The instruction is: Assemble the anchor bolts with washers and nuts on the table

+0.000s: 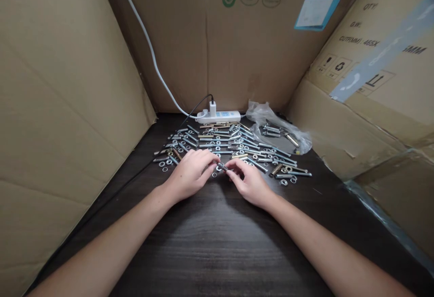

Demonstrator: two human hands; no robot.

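Note:
Both hands meet near the middle, over the front edge of a spread of metal hardware. Between their fingertips is a small dark metal bolt (223, 166). My left hand (194, 173) pinches its left end with thumb and fingers. Its right end is pinched by my right hand (249, 180). Long bolts (249, 142), sleeves, nuts and washers lie in rough rows beyond the hands. A loose washer (214, 175) lies just below the held bolt. At the right of the spread are a hex nut (284, 182) and more bolts.
A white power strip (224, 116) with a plugged adapter stands behind the hardware. A clear plastic bag (301, 138) holding bolts lies at the back right. A black cable (130, 180) crosses the dark table (217, 252) at left. Cardboard walls (176, 39) enclose three sides.

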